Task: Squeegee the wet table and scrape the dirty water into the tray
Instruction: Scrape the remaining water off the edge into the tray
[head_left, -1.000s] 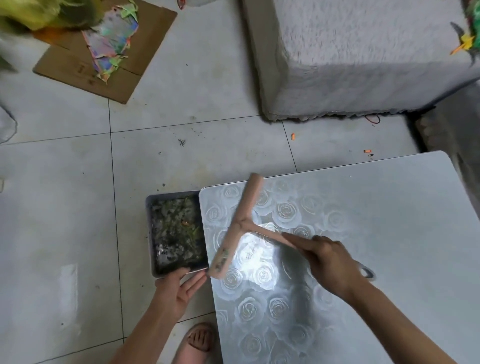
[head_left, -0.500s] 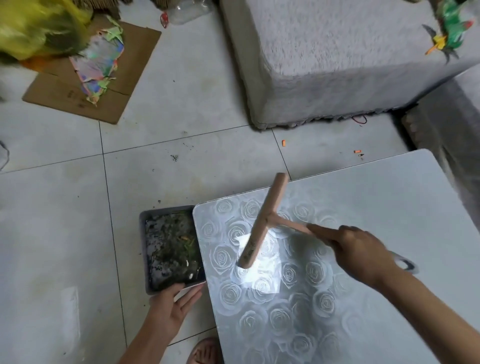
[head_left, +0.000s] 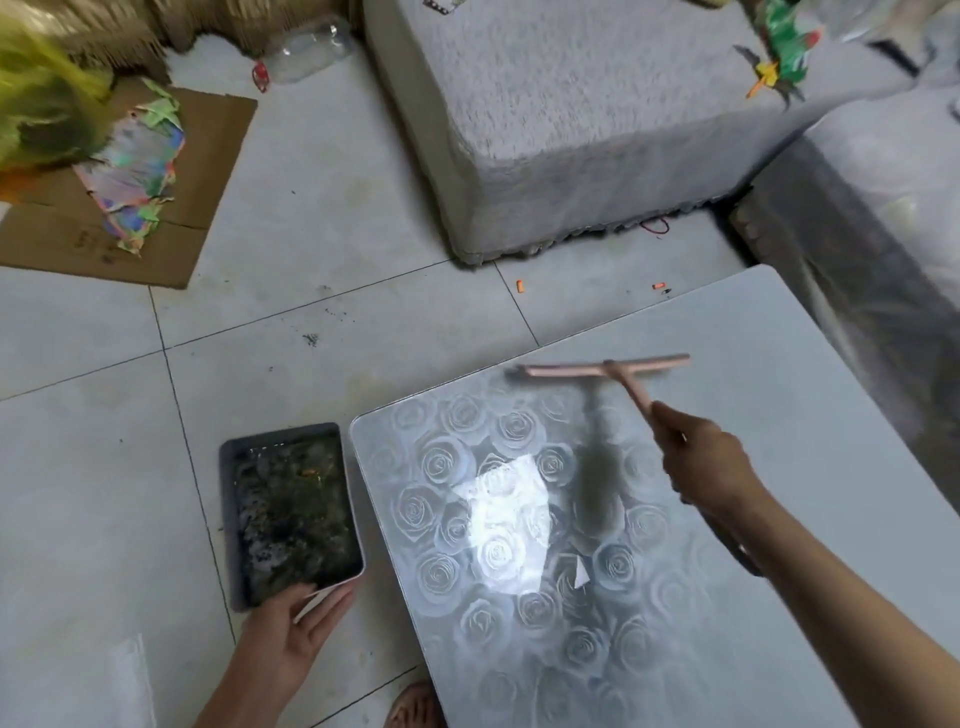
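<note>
— Your right hand (head_left: 701, 462) is wrapped round the handle of the pink squeegee (head_left: 597, 370); its blade lies across the table (head_left: 779, 389), near the far edge.

— And your left hand (head_left: 291, 634) grips the near end of the grey tray (head_left: 228, 519), thumb over the rim. The tray, full of dark dirty water, sits just beside the table's left edge.

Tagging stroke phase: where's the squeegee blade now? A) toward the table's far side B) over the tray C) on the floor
A: the squeegee blade lies across the table near its far edge, gripped by the right hand, well away from the tray.
</note>
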